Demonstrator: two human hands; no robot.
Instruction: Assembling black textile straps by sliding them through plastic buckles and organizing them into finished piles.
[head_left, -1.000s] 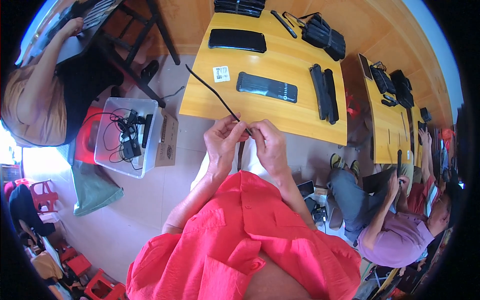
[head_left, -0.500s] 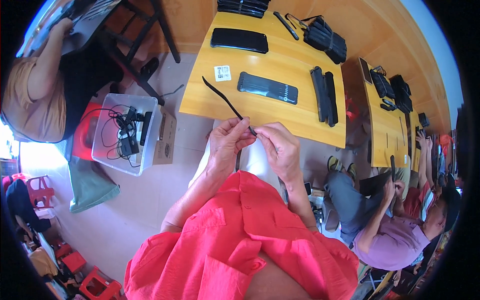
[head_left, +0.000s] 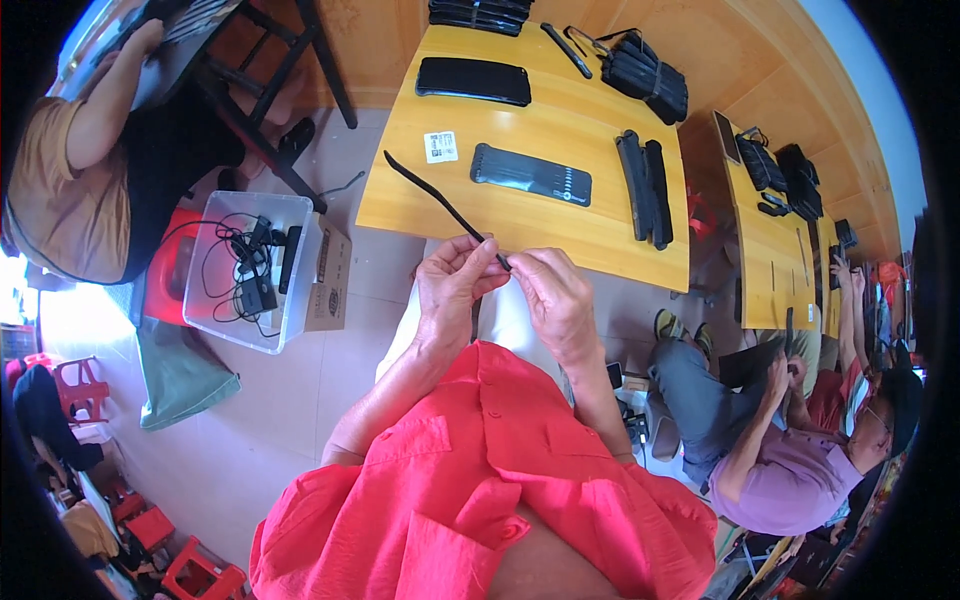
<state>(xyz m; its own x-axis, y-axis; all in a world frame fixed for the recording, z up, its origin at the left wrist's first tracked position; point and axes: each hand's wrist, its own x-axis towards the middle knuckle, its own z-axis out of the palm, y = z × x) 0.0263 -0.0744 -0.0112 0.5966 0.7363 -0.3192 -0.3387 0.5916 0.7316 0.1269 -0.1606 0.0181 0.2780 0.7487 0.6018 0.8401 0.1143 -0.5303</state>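
Observation:
A long, thin black strip [head_left: 437,197], slightly bent, slants up and left from my fingers over the table's near edge. My left hand [head_left: 452,287] pinches it between thumb and fingers close to its lower end. At that end my right hand [head_left: 560,303] closes its fingertips, almost touching the left hand's fingers; the tip is mostly hidden there. Beyond my hands a flat dark panel [head_left: 530,174] with a row of small marks lies on the yellow table [head_left: 400,215]. A white printed label [head_left: 440,147] is to its left.
A black rectangular case [head_left: 473,81], a short black bar [head_left: 567,50], a bundle of black strips [head_left: 648,80] and two dark bars [head_left: 645,190] lie on the table. At left stands a clear bin [head_left: 205,300] of cables. People sit at either side.
The strip's far end has swung slightly left and up. My right hand has shifted a little, its fingers still at the strip's lower end; my left hand keeps its pinch.

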